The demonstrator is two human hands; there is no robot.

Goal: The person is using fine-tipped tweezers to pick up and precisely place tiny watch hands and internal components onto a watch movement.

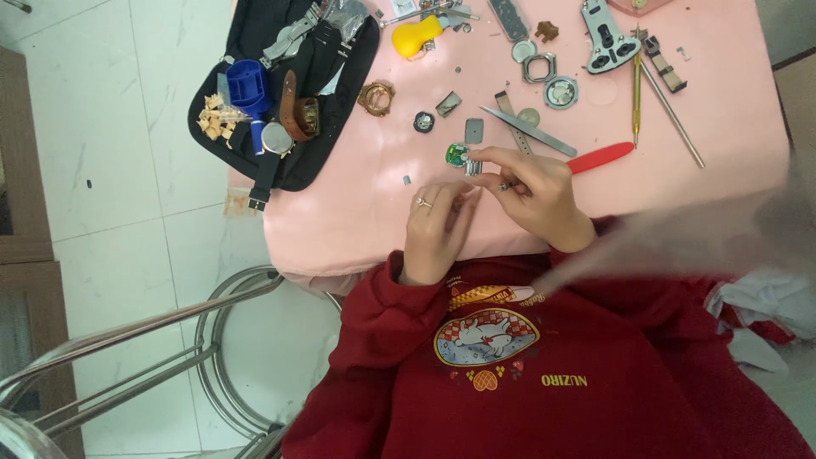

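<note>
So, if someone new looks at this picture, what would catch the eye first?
First, the two hands at the near edge of the pink table: the left hand and right hand meet over a small metal part, beside a round green watch piece. Next, the black tool pouch at the far left with a blue holder, and a yellow blower.
</note>
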